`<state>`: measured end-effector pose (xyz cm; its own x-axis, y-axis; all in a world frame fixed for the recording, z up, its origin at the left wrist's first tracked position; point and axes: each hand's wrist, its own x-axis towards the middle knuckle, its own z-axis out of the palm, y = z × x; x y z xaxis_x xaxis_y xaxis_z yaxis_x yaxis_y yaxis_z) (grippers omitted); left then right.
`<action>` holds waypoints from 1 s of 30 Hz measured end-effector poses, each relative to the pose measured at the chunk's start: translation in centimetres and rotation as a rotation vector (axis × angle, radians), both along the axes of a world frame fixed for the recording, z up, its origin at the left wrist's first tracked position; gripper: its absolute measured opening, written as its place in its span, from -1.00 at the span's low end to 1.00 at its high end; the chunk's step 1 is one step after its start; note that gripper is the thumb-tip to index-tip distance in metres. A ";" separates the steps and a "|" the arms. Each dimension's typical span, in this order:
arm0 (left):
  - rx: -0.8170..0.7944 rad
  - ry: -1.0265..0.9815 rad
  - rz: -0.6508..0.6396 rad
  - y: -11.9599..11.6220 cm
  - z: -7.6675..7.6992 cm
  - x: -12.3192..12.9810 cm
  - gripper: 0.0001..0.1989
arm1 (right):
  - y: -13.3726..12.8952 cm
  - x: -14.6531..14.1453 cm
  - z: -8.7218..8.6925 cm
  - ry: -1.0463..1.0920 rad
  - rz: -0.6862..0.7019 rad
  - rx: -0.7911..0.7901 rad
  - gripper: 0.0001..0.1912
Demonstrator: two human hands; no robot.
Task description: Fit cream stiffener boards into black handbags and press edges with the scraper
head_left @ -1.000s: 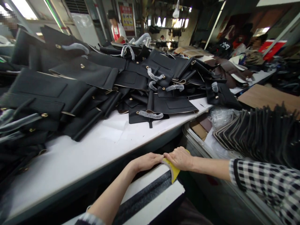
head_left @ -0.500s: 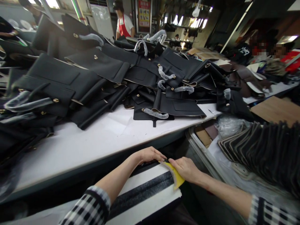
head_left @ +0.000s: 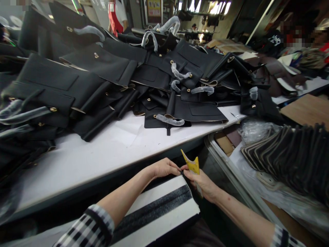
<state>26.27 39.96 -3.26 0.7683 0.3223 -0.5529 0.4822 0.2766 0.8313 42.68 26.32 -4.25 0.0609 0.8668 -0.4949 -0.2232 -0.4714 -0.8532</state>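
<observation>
A long white piece with a black stripe (head_left: 164, 206) lies in front of me, its end toward the right. At its far right corner my left hand (head_left: 164, 168) is closed, fingertips pinched at a small dark edge; what they hold is hidden. My right hand (head_left: 203, 183) grips a curved yellow piece (head_left: 193, 165), which sticks up above the fingers with a notched top edge. A pale part of it shows below the hand. Thumb and forefinger of my right hand meet my left fingertips at the corner.
Beyond is a white table (head_left: 123, 137) piled with black leather bag parts (head_left: 102, 65), some with plastic-wrapped handles (head_left: 171, 120). On the right, a bin rim (head_left: 228, 171) stands near a row of dark flat pieces (head_left: 285, 154). A person in a red apron (head_left: 114, 20) is behind.
The yellow piece has come off the end of the striped piece and now stands upright in my right hand. My left hand stays at the corner. The view has shifted slightly.
</observation>
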 end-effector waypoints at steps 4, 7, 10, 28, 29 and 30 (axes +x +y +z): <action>0.043 -0.009 -0.043 -0.1 0.0 0.1 -0.65 | 0.2 -1.1 -1.0 -0.217 -0.021 0.056 -0.56; 0.092 0.001 -0.057 -0.1 -0.2 0.2 -0.68 | 0.2 -1.5 -1.5 -0.291 -0.028 0.077 -0.62; 0.141 0.008 -0.071 -0.1 -0.4 0.3 -0.70 | 0.1 -1.9 -1.7 -0.381 -0.055 0.121 -0.71; 0.530 0.118 -0.319 -2.1 1.5 1.7 -0.44 | -8.2 -3.9 -0.6 -0.163 -0.339 0.000 -0.47; 0.549 0.133 -0.337 -2.2 1.7 1.9 -0.44 | -8.6 -4.1 -0.5 -0.103 -0.377 -0.007 -0.47; 0.564 0.147 -0.354 -2.3 1.9 2.0 -0.45 | -8.9 -4.4 -0.4 -0.048 -0.413 -0.023 -0.46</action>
<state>28.30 37.65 -1.33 0.8102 0.3352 -0.4809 0.5830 -0.3748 0.7209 38.32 17.45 -4.60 0.4244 0.7536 -0.5019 -0.3580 -0.3695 -0.8575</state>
